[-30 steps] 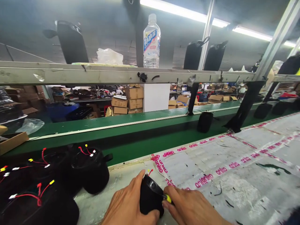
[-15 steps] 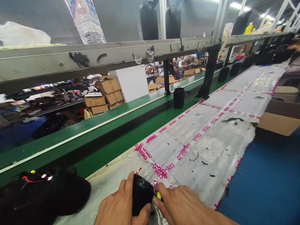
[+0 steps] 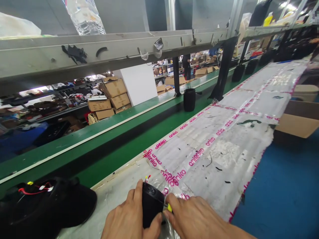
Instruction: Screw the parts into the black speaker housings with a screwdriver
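Note:
My left hand (image 3: 126,212) is wrapped around a black fabric-covered speaker (image 3: 152,207) with small round buttons on its end panel. Red and yellow wire ends (image 3: 147,178) stick up behind it. Low in the view, my right hand (image 3: 193,214) grips a tool that looks like a screwdriver (image 3: 169,207), with yellow on its handle. Its thin shaft meets the speaker's right side; the tip and most of the handle are hidden. To the left lie more black speaker parts (image 3: 74,202), with red and white wires (image 3: 37,189) on top.
White plastic sheeting (image 3: 189,139) with pink printed tape covers the bench, scattered with black scraps. A green conveyor (image 3: 124,141) runs alongside, carrying a black cylindrical speaker (image 3: 189,99). A metal shelf (image 3: 119,48) crosses above. An open cardboard box (image 3: 296,124) stands right.
The camera view has shifted slightly, so the shelf and conveyor sit higher in the picture. Both hands keep nearly the same hold on the speaker and tool.

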`<state>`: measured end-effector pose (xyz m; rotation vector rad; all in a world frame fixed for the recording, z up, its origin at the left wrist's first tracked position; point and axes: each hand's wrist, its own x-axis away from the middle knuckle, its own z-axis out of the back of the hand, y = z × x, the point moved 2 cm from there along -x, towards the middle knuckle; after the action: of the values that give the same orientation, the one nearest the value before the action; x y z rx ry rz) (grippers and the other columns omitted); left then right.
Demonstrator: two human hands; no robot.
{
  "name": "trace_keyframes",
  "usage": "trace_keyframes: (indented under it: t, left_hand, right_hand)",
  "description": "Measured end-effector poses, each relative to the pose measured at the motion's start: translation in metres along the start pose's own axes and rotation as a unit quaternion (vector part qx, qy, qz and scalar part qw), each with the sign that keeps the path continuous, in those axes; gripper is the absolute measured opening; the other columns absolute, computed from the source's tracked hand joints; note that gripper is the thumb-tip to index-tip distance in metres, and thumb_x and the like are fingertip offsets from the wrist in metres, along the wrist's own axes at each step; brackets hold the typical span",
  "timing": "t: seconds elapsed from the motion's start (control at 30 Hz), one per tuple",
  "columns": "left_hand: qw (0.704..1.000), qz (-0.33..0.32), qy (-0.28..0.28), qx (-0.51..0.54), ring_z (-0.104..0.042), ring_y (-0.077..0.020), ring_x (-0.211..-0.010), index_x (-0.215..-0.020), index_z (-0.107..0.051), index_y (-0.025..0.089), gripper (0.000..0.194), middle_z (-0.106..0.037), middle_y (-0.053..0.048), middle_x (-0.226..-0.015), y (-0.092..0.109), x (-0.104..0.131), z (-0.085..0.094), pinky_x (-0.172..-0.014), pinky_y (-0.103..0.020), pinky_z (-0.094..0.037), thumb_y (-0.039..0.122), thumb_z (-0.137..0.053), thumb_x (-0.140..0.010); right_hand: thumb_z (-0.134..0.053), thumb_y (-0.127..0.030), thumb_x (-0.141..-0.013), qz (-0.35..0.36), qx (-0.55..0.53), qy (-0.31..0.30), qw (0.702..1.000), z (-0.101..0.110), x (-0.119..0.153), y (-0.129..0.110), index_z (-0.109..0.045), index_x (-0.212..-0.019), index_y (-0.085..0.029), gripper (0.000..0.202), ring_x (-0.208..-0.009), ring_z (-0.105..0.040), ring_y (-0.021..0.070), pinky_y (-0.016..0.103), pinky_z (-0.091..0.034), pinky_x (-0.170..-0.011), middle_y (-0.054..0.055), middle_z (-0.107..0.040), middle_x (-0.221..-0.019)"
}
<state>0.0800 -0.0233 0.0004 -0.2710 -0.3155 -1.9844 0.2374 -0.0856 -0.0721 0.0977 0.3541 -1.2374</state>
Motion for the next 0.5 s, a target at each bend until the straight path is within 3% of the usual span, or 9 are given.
trace_keyframes:
  t: [0.27, 0.5]
  left_hand:
    - [1.0, 0.005, 0.002, 0.003, -0.071, -0.042, -0.109, -0.158, -0.03, 0.006, 0.08, -0.065, -0.021, -0.138, -0.002, -0.001, 0.003, -0.093, -0.056, -0.055, 0.044, -0.044, -0.089]
    - [1.0, 0.017, -0.005, 0.011, -0.072, -0.0405, -0.108, -0.158, -0.032, 0.008, 0.08, -0.064, -0.019, -0.14, -0.002, -0.004, 0.003, -0.096, -0.054, -0.055, 0.045, -0.047, -0.088]
  right_hand:
    - [-0.052, -0.022, -0.095, 0.001, 0.002, 0.023, 1.0, -0.006, 0.001, -0.001, -0.049, -0.102, -0.021, 0.007, -0.045, -0.064, 0.0241, 0.04, -0.016, -0.044, 0.0, -0.068, -0.07]
    - [-0.059, -0.024, -0.09, -0.014, 0.011, -0.015, 1.0, -0.006, -0.004, -0.002, -0.05, -0.099, -0.021, 0.014, -0.041, -0.063, 0.0258, 0.04, -0.007, -0.043, -0.001, -0.069, -0.067]
